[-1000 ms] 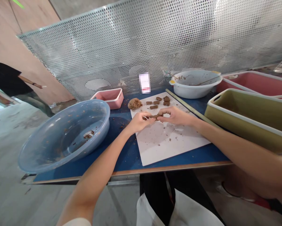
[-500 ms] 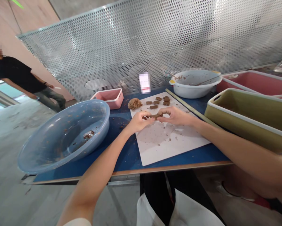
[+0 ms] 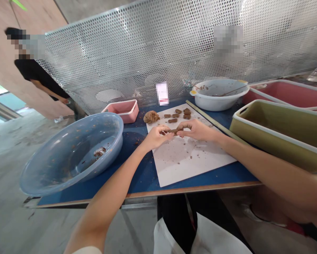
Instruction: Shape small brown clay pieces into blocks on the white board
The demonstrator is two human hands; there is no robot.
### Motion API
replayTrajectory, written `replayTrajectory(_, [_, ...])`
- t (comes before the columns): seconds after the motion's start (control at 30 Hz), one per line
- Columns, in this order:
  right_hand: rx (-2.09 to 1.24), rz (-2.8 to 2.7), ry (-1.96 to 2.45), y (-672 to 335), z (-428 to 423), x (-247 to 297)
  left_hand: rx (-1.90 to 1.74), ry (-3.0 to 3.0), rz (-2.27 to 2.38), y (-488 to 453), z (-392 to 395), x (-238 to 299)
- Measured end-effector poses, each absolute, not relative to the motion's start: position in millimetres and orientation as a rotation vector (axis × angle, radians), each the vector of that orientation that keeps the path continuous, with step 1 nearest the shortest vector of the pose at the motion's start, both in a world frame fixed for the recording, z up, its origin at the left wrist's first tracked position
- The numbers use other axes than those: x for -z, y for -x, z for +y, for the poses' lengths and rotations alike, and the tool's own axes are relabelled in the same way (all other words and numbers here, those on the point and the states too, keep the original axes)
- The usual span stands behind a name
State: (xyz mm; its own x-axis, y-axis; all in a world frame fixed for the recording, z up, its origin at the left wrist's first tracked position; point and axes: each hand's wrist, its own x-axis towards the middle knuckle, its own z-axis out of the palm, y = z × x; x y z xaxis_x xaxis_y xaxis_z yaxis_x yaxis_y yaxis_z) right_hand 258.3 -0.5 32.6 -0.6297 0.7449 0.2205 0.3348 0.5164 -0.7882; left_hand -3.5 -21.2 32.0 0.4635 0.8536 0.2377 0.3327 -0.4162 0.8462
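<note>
Bench, blue-topped with a wooden front edge [image 3: 137,169]: it carries everything listed on it below.

Board, flat white rectangular sheet [image 3: 171,173]: lies on the bench in front of me, strewn with brown crumbs.

Left grip, bare hand [image 3: 158,137]: I have thumb and fingers pinched together on the left end of the piece, no slack visible.

Right grip, bare hand [image 3: 196,129]: curled, thumb under and fingers over, pinching the right end.

Piece, short brown roll of clay-like material [image 3: 174,131]: between both grips, over the middle of the board; whether its underside touches the board I cannot tell. I judge it light, soft and crumbly, likely to dent or snap under a hard pinch, more tacky than slippery. Best hold: fingertips at both ends, light and even, middle left free of pressure.

Pieces, small brown stubby blocks [image 3: 172,120]: grouped on the board beyond my fingers; probably similar stuff, best lifted by the long sides.

Lump, rough brown rounded mass [image 3: 151,116]: at the board's far left corner; likely the heaviest here, to be cupped from beneath.
</note>
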Motion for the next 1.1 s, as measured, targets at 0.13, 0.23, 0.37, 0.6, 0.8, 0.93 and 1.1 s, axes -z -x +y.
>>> replayTrajectory(0.13, [-1.006, -2.196, 0.895, -257.7, -0.2, -30.9, -0.870, -1.954, 0.970, 3.4, -22.0, -33.6])
replayTrajectory(0.23, [-1.003, -2.185, 0.876, -257.7, -0.4, -30.7, -0.880, -1.949, 0.967, 3.3, -21.3, -33.0])
replayTrajectory(0.37, [-1.009, -2.187, 0.870, -258.7, -0.2, -32.0, -0.870, -1.958, 0.979, 3.5, -20.5, -32.4])
replayTrajectory(0.6, [-0.995, -2.191, 0.857, -258.3, -0.1, -32.6, -0.853, -1.994, 0.987, 3.2, -21.1, -31.3])
replayTrajectory(0.8, [-0.981, -2.213, 0.860, -255.5, -0.7, -31.8, -0.871, -2.023, 1.023, 3.6, -19.4, -28.7])
replayTrajectory(0.93, [-0.896, -2.248, 0.814, -258.0, 1.0, -29.1, -0.882, -2.070, 1.053, 5.0, -19.2, -28.2])
replayTrajectory(1.1, [-0.759, -2.342, 0.753, -256.7, 0.4, -27.3, -0.823, -2.186, 1.032, 4.4, -22.5, -28.6])
